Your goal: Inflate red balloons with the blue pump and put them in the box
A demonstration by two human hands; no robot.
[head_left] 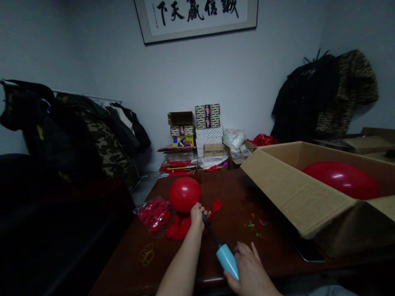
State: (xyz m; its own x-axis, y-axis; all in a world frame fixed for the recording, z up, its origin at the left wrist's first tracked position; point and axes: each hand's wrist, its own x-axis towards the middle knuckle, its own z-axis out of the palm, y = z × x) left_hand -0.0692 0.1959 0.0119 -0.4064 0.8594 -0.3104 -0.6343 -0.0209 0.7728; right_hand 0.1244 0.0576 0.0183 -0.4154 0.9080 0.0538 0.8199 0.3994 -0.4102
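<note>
Nearest the camera, the right hand (251, 267) is cupping the lower end of a blue hand pump (226, 260), its fingers spreading open beside the barrel; whether it is pushing, I cannot tell. The pump's black shaft is running up to the left hand (197, 216), which is closing in a fist around the shaft's tip and the neck of a round red latex balloon (185, 194). That balloon is standing taut and inflated just above the fist, left of an open cardboard box (293, 189) on a dark wooden tabletop (129, 271).

As far as this view shows, one balloon is finished: a larger red balloon (341, 180) is lying alone inside the box. A second is filled on the pump, while limp red balloons (182, 227) are lying uninflated under the left hand, and more are sitting in a clear plastic bag (153, 213) further left of the box. Small colored rubber bands (254, 224) are scattering just left of the box, and yellow rubber bands (146, 254) are lying nearer the camera. Patterned cartons (207, 116) and a white plastic bag (233, 139) are piling up behind the box.
</note>
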